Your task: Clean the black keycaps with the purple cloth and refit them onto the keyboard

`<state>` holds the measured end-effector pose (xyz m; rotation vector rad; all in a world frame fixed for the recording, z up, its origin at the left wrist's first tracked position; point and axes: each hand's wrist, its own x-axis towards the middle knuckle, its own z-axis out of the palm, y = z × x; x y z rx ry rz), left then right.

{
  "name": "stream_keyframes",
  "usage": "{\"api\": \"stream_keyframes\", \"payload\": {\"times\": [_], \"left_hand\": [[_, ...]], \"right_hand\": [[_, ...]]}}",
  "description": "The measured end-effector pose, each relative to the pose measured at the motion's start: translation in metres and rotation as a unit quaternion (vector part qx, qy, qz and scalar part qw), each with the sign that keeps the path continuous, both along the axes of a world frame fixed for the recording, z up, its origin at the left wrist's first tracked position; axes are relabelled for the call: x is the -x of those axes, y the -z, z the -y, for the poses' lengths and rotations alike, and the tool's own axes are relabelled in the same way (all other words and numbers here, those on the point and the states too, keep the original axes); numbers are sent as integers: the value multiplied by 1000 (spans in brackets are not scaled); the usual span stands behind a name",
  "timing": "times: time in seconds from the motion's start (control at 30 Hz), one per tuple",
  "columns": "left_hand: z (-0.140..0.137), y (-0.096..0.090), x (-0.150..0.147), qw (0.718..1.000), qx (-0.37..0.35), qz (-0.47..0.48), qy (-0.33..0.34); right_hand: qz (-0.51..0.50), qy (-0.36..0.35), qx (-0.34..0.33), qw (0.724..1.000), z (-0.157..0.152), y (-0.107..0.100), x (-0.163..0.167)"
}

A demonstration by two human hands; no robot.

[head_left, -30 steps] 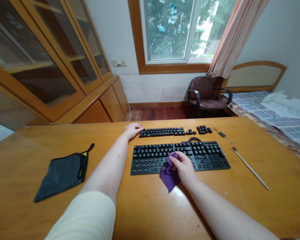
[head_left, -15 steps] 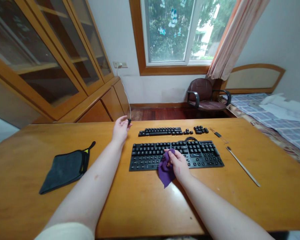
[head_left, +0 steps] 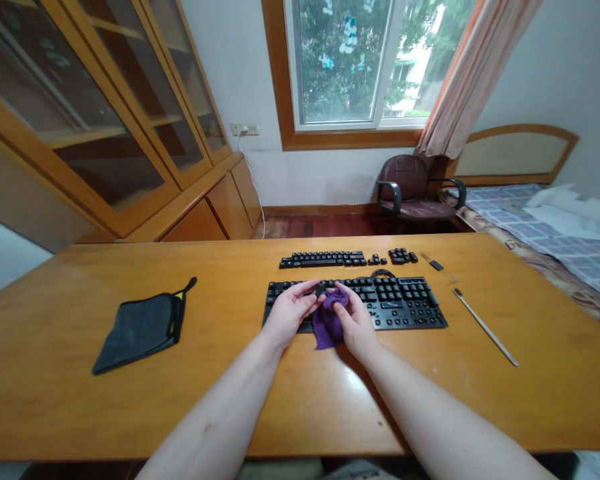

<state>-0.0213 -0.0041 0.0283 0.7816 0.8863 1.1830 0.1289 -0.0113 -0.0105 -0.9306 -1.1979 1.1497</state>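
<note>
Before us spreads a wooden counter (head_left: 170,413). Over the keyboard (head_left: 405,313), our left hand (head_left: 286,313) pinches a black keycap (head_left: 319,291) between nearly closed fingers, while our right hand (head_left: 359,327) has its fingers bunched around a purple cloth (head_left: 327,330), just right of it. Loose keycaps (head_left: 325,259) lie beyond the keyboard.

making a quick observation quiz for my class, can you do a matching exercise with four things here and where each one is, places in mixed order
Things:
1. purple cloth
2. thin stick with a dark tip
3. folded grey item with a loop
4. chair

Places:
A. beyond the far edge of the table
B. left of the keyboard
C. in the right hand
D. right of the keyboard

Pairs: 1-C; 2-D; 3-B; 4-A
</note>
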Motion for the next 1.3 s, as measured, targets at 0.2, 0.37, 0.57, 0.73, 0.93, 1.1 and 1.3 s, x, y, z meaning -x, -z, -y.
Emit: {"api": "stream_keyframes", "payload": {"times": [0.2,0.37,0.57,0.73,0.93,1.1,1.3], "left_hand": [[2,15,-8,999,-8,-43,-22],[4,18,-14,998,-35,-50,0],[4,18,-13,997,-40,-60,8],[4,18,-14,998,-35,-54,10],[5,18,-14,998,-30,-56,-11],[5,19,-14,998,-41,-42,-14],[4,18,-14,998,-33,-44,-3]], "right_hand": [[-78,5,40,996,-1,0,4],[-24,24,51,998,0,-5,0],[-58,33,50,997,-2,-4,0],[-61,61,48,995,-2,-2,0],[31,31,66,997,-2,-7,-5],[-31,37,87,995,-4,-5,-2],[-85,48,97,990,-5,-3,0]]}}
